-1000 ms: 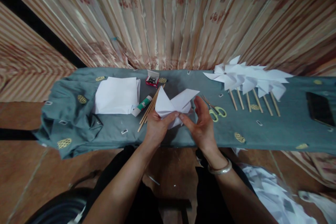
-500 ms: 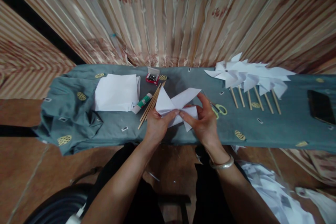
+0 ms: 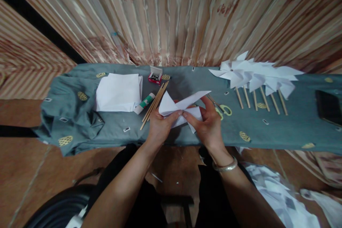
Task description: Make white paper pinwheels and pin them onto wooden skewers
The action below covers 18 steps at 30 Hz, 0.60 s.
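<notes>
Half-folded paper pinwheel (image 3: pixel 181 108) was pinched dead centre between both hands.

Left hand (image 3: pixel 159 128) and right hand (image 3: pixel 207 124) were equally close, blades spread left-right above the desk (image 3: pixel 280 128).

We see open cloth along the table's (image 3: pixel 288 131) front edge toward its right corner, while sticks (image 3: pixel 153 104), a glue stick (image 3: pixel 144 103) and paper (image 3: pixel 119 92) crowd the left, and scissors (image 3: pixel 223 108) and pinwheels (image 3: pixel 256 76) block the right.
</notes>
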Each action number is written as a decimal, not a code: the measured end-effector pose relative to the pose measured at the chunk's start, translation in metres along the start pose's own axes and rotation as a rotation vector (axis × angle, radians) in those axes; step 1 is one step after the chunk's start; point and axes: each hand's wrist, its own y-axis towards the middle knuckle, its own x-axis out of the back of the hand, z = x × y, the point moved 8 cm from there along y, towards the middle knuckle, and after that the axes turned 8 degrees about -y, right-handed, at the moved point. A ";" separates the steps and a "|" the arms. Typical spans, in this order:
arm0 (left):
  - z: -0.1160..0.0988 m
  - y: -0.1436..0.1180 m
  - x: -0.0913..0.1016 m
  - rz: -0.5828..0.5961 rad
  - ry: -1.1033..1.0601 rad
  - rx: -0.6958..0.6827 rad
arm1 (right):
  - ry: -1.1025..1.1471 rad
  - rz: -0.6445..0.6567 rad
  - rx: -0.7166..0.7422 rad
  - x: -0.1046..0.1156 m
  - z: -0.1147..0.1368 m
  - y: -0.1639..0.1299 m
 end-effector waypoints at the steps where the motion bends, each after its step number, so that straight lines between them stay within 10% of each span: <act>1: 0.000 0.000 0.000 -0.003 0.004 -0.003 | 0.000 0.002 0.000 0.000 0.000 0.000; 18: -0.001 -0.002 0.005 -0.067 0.054 -0.007 | -0.026 -0.011 0.026 0.000 0.007 0.000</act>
